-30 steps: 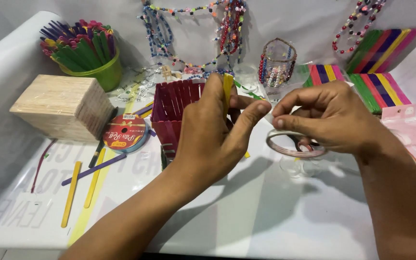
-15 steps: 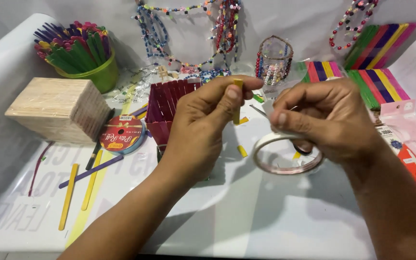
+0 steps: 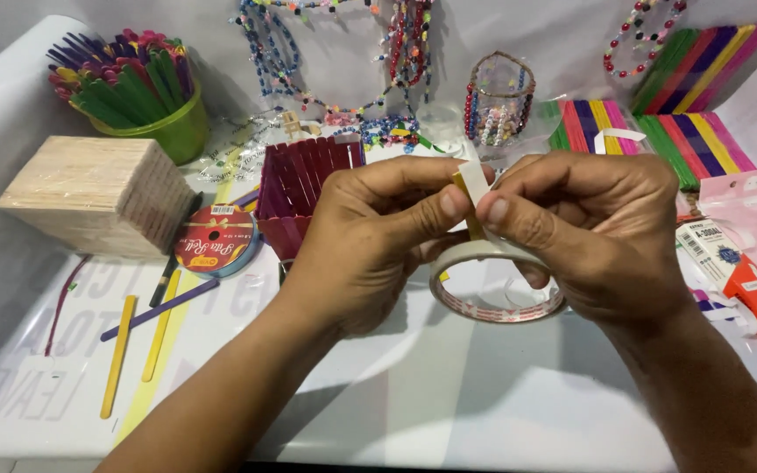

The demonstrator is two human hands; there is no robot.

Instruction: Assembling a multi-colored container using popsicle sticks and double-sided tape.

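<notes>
My left hand point(image 3: 378, 236) pinches a yellow craft stick point(image 3: 468, 194) between thumb and forefinger, held upright at the middle of the view. My right hand point(image 3: 589, 232) meets it from the right, fingertips pressing a white strip of tape point(image 3: 475, 180) against the stick's top. A roll of double-sided tape point(image 3: 492, 289) hangs under both hands, partly hidden by my right fingers. Just behind my left hand stands a small box of maroon sticks point(image 3: 304, 180).
A block of plain wooden sticks point(image 3: 94, 197) and a green cup of coloured sticks point(image 3: 137, 88) sit at the left. A ribbon spool point(image 3: 216, 238) and loose sticks point(image 3: 124, 350) lie nearby. Bead strings point(image 3: 396, 52), coloured stick packs point(image 3: 685, 96) and packaged items point(image 3: 746, 263) line the back and right.
Both hands have drawn together and closer to the camera. The tape roll rose from the table to under my hands, and the tape strip now meets the yellow stick.
</notes>
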